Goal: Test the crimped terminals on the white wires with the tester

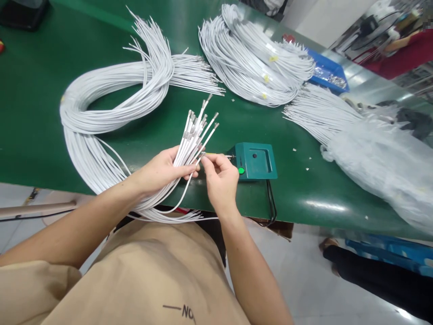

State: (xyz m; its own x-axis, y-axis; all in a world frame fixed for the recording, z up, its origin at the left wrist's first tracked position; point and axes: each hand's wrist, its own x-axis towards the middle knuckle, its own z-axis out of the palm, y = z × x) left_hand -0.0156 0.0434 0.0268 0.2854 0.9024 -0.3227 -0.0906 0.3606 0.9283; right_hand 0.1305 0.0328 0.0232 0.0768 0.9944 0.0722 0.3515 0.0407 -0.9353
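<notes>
My left hand (162,169) is closed round a bundle of white wires (184,153), whose ends carry metal terminals (194,124) and fan upward past the fingers. Close beside it, my right hand (221,178) is pinched, thumb against forefinger, near the left fingertips. What sits in that pinch is small and mostly hidden. Just beyond the right knuckles stands a teal box-shaped device (257,160) with a green button (241,171) and a thin metal tip (230,156) pointing towards my hands. The held wires curve down over the table edge in front of my body.
A large looped coil of white wires (111,95) lies at the left on the green table (34,117). Further back are another coil (250,58) and a blue tray (326,72) of small metal parts. Plastic-wrapped wires (379,144) lie right. Black cables (271,203) hang from the device.
</notes>
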